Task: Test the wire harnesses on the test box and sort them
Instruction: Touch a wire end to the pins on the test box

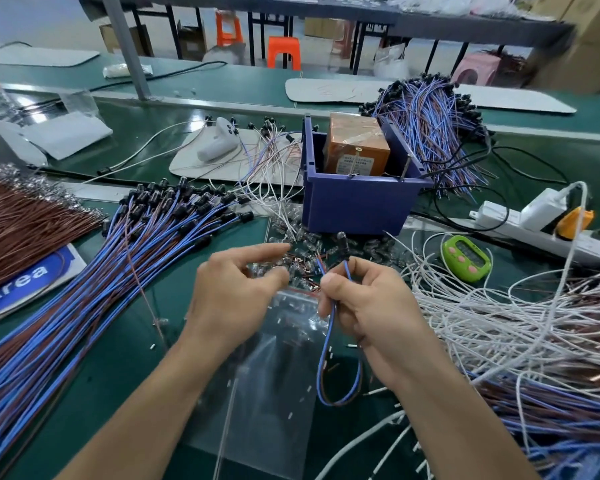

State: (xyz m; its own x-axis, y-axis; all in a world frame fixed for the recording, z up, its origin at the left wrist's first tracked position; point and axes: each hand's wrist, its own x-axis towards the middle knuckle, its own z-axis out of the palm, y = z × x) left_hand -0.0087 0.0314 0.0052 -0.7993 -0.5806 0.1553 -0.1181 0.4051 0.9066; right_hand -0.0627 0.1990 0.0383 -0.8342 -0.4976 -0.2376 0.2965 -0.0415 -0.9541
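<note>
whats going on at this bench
A person is working through wire harnesses at a green bench. The right hand grips one blue-and-brown harness, its black end pointing up. The left hand reaches to a pile of small clear bulbs; whether its fingers pinch one is unclear. The orange test box sits in a blue bin behind, untouched.

Blue-white sign (32, 282) at left: "Area" readable. Label on orange box (355, 161): print illegible.

Single head-worn wide-angle view; faces forward and down, close above green bench (118, 368); room beyond at top.
</note>
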